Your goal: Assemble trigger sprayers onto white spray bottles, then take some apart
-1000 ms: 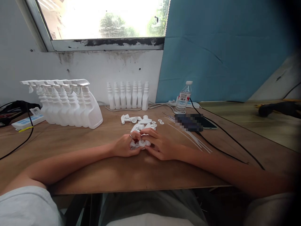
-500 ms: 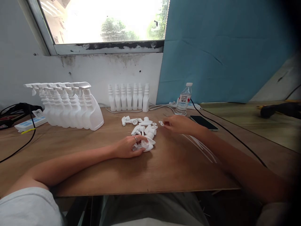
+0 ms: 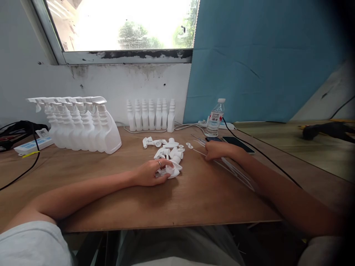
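The right hand point(image 3: 217, 150) has swung from the small white washers point(image 3: 188, 143) to the thin white plastic dip tubes point(image 3: 235, 172) right of centre. Its fingers are curled over them, but the grip cannot be told. At centre, the left hand point(image 3: 149, 173) is closed around a white plastic trigger sprayer head point(image 3: 171, 171), which rests on the brown wooden table point(image 3: 194, 199).

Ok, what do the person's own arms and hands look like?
Both arms are bare below short sleeves, with no gloves, watch or bracelet in view. The left hand wears a thin ring; the right hand shows none. The left sleeve and right sleeve are light grey.
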`<state>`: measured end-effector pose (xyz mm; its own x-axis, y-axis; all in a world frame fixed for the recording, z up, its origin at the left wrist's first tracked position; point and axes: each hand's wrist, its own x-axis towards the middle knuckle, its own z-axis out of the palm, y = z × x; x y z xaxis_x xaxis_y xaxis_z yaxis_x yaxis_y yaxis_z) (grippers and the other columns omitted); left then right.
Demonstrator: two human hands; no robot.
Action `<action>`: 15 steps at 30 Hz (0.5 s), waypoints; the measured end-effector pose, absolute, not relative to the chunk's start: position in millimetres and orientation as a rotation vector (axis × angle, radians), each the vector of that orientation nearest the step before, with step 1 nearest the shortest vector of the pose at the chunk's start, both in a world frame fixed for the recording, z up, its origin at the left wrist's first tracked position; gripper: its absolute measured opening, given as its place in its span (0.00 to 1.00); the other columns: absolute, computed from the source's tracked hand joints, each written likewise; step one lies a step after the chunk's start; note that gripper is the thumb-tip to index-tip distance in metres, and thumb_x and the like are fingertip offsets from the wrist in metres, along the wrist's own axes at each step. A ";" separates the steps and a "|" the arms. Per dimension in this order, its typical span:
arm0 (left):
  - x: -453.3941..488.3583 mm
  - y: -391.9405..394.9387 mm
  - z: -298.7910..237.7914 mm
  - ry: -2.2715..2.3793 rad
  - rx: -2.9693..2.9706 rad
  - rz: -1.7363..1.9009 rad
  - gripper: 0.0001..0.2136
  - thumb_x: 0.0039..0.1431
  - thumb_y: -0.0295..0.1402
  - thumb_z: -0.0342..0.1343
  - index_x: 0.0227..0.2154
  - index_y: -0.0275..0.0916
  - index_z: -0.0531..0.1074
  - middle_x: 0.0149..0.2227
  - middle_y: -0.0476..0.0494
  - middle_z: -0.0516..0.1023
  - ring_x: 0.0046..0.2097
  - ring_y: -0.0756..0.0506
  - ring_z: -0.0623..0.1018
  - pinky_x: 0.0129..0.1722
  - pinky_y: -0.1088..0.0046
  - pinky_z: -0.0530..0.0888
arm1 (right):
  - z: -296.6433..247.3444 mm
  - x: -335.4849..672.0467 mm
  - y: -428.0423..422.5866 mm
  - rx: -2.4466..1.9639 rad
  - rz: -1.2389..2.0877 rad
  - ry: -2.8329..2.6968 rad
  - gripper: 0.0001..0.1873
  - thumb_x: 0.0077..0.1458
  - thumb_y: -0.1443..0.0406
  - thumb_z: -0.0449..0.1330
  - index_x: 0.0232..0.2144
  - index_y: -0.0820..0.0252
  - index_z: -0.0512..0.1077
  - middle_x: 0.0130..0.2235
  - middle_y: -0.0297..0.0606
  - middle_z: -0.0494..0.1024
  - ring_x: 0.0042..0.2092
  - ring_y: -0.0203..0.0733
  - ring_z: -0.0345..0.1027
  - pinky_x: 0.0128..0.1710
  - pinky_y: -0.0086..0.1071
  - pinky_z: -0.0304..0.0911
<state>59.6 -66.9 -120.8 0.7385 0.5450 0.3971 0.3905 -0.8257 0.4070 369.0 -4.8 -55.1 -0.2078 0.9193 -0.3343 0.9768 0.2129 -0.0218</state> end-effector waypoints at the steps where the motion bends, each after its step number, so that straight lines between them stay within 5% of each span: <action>1: 59.6 -66.9 -120.9 0.724 2.643 0.744 0.15 0.60 0.37 0.53 0.48 0.39 0.69 0.38 0.44 0.76 0.33 0.50 0.73 0.36 0.75 0.71 | -53.2 368.0 -7.1 1.815 -0.353 2.272 0.11 0.42 0.68 0.57 0.12 0.63 0.65 0.14 0.40 0.68 0.18 0.37 0.62 0.24 0.31 0.58; 5: 59.3 -67.2 -121.3 0.756 2.635 0.743 0.15 0.60 0.38 0.54 0.48 0.39 0.69 0.38 0.44 0.76 0.33 0.49 0.73 0.35 0.75 0.71 | -46.1 363.9 -14.6 1.886 -0.593 2.564 0.06 0.50 0.64 0.53 0.25 0.61 0.64 0.19 0.34 0.71 0.15 0.32 0.59 0.19 0.27 0.54; 10: 58.9 -67.9 -121.7 0.795 2.601 0.709 0.17 0.60 0.40 0.54 0.49 0.39 0.68 0.36 0.46 0.73 0.26 0.53 0.68 0.30 0.77 0.70 | -50.1 346.4 -22.9 1.530 -1.632 3.311 0.13 0.51 0.61 0.60 0.33 0.58 0.59 0.25 0.30 0.73 0.19 0.32 0.65 0.19 0.27 0.59; 15: 58.5 -68.5 -121.7 0.819 2.549 0.689 0.21 0.60 0.41 0.54 0.53 0.39 0.63 0.39 0.45 0.73 0.32 0.50 0.72 0.32 0.76 0.71 | -61.0 323.0 -37.1 1.084 -1.869 3.570 0.16 0.52 0.61 0.66 0.36 0.58 0.62 0.32 0.31 0.72 0.24 0.32 0.69 0.24 0.29 0.67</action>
<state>58.5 -68.5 -121.7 0.7108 0.6187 0.3345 0.4351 -0.7605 0.4820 323.0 -37.1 -61.0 -0.4119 0.7207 0.5577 -0.0476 0.5941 -0.8029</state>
